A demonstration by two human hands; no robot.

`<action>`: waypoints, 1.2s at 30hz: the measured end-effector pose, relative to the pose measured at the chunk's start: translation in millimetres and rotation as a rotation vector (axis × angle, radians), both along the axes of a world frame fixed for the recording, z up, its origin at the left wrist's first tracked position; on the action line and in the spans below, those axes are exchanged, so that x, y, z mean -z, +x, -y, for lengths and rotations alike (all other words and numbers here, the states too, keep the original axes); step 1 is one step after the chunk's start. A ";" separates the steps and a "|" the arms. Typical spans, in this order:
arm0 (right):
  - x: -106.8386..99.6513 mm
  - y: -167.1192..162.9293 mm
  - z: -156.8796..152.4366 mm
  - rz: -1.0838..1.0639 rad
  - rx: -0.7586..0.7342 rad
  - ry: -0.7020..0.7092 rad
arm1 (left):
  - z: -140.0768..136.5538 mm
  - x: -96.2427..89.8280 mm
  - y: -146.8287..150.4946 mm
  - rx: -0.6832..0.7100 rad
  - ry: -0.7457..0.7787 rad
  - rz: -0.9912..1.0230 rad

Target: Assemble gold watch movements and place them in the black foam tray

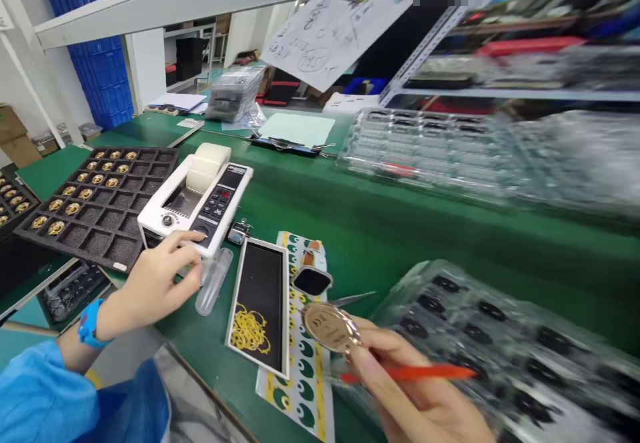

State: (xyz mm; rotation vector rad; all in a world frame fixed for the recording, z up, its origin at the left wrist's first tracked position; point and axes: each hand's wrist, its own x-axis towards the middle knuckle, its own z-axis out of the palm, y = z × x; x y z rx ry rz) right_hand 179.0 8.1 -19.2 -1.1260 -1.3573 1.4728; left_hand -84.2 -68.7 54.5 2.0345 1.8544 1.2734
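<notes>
My left hand (pixel 157 286) reaches to the white tape dispenser (pixel 237 180). Its index finger is stretched onto the front of the control panel, and it holds nothing. A roll of pale tape (pixel 207 163) sits in the machine. Between thumb and fingers of my right hand (pixel 420 386) is a round gold-coloured watch case (pixel 331 326), engraved back facing me. An orange stick-like tool (pixel 430 371) lies across the same hand, tucked among the fingers. Near it are metal tweezers (pixel 353 298), partly hidden, and a smartwatch (pixel 313 280) on a patterned strip (pixel 305 396).
At left, a black foam tray (pixel 120 243) carries several gold watch parts. A shallow box (pixel 285 310) contains yellow rings (pixel 249 330). Clear plastic trays (pixel 450 290) with dark parts lie at right. A clipboard (pixel 295 130) lies behind, below a hanging paper sheet (pixel 325 36).
</notes>
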 end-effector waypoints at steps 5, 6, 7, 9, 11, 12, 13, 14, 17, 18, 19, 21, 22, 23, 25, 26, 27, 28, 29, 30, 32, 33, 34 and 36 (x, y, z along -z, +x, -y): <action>-16.2 -0.2 1.4 -0.061 -0.075 -0.097 | -23.2 -20.7 20.4 0.210 0.063 0.314; -19.3 -1.2 1.3 -0.102 -0.059 -0.120 | -28.7 -21.1 28.4 0.301 0.012 0.378; -21.8 -2.4 0.8 -0.147 -0.056 -0.145 | -34.6 -19.7 37.1 0.390 -0.073 0.421; -24.5 -4.6 -1.5 -0.219 -0.086 -0.187 | -47.5 -12.2 54.5 0.524 -0.290 0.456; -23.7 -5.9 -5.0 -0.271 -0.128 -0.210 | -60.0 -0.7 68.3 0.561 -0.453 0.463; -22.3 -6.1 -6.6 -0.294 -0.142 -0.215 | -65.5 5.2 72.8 0.556 -0.496 0.463; -20.8 -6.2 -8.0 -0.315 -0.149 -0.221 | -70.1 10.4 75.7 0.547 -0.516 0.465; -19.5 -6.2 -9.0 -0.333 -0.154 -0.226 | -73.7 14.7 77.1 0.540 -0.523 0.465; -18.7 -6.8 -10.1 -0.368 -0.179 -0.234 | -78.6 20.9 75.7 0.536 -0.531 0.456; -19.5 -7.3 -9.9 -0.374 -0.180 -0.231 | -78.7 21.3 74.7 0.535 -0.535 0.453; -20.5 -7.8 -9.8 -0.376 -0.182 -0.225 | -78.3 21.3 74.0 0.531 -0.538 0.450; -22.5 -8.7 -9.4 -0.370 -0.185 -0.212 | -77.1 21.1 73.6 0.519 -0.532 0.447; -23.1 -9.0 -9.4 -0.365 -0.186 -0.210 | -76.5 21.1 74.0 0.514 -0.521 0.446; -23.5 -9.1 -9.4 -0.361 -0.185 -0.209 | -76.0 21.3 74.5 0.511 -0.510 0.444; -23.4 -8.9 -9.3 -0.362 -0.181 -0.203 | -75.3 22.0 75.7 0.510 -0.495 0.439; -23.2 -8.7 -9.3 -0.365 -0.179 -0.200 | -75.0 22.2 76.2 0.512 -0.492 0.437; -22.9 -8.4 -9.2 -0.368 -0.177 -0.196 | -74.8 22.4 76.6 0.513 -0.490 0.434; -22.6 -8.2 -9.1 -0.372 -0.175 -0.190 | -74.7 22.4 76.8 0.512 -0.490 0.432; -22.3 -8.0 -9.0 -0.377 -0.174 -0.186 | -74.7 22.4 76.9 0.511 -0.491 0.431; -22.1 -7.8 -8.8 -0.381 -0.176 -0.183 | -74.7 22.4 77.0 0.508 -0.491 0.430; -21.6 -7.4 -8.8 -0.381 -0.182 -0.180 | -74.9 22.5 77.0 0.504 -0.487 0.428; -21.3 -7.3 -8.9 -0.380 -0.184 -0.178 | -75.1 22.6 77.0 0.501 -0.484 0.423; -20.9 -7.2 -9.0 -0.379 -0.185 -0.176 | -75.1 22.9 77.0 0.498 -0.476 0.417; -20.1 -7.3 -9.3 -0.376 -0.185 -0.168 | -74.8 23.9 77.5 0.490 -0.455 0.395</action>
